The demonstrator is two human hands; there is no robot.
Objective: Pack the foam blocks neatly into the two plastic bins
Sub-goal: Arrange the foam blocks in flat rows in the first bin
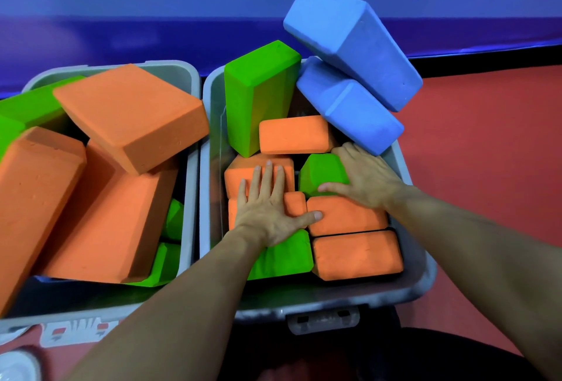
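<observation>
Both hands work inside the right bin [422, 277], where foam blocks stand on end in a packed layer. The left hand [267, 210] lies flat with straight, spread fingers, pressing on the orange blocks [292, 204] at the bin's left side, its thumb reaching across to the neighbouring orange block [346, 216]. The right hand [365, 180] is laid over a small green block [322, 172], thumb along its near edge; whether its fingers curl round the far side I cannot tell. The step in hand looks to be seating this green block level with its neighbours. To do it well, push straight down with even palm pressure while the left hand keeps the orange row from tipping or springing up, since foam tends to rebound. The tall green block [258, 98] and the two blue blocks [352, 46] leaning over the far right rim seem loosely balanced and could slide. The left bin [188, 198] holds orange and green blocks heaped untidily, so it probably needs rearranging afterwards.
</observation>
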